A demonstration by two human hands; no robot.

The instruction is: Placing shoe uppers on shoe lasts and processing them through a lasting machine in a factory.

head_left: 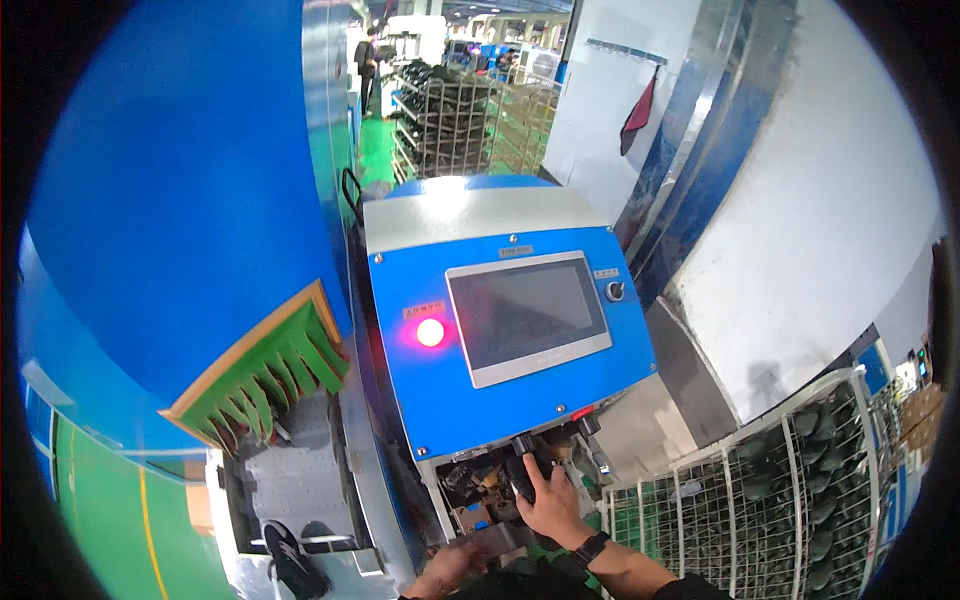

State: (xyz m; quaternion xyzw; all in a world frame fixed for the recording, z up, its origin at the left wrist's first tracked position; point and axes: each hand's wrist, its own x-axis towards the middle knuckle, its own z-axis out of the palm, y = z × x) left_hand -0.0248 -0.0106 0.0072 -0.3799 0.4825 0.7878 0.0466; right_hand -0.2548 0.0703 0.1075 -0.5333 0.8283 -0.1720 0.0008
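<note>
Open air over the control panel (420,390) face; a hand could pass there from the near side. Below its near edge, room is tight: black knobs (525,443) stick down, loose parts (472,517) clutter the space, right hand (552,505) fills the right portion. Left hand (450,570) sits low, near side, blurred. Left: room above metal bed (290,465), but shoe (295,565) blocks near end, green strip curtain (285,375) hangs at far end. Wire rack (728,490) bars near right; blue machine wall (180,200) far left.
</note>
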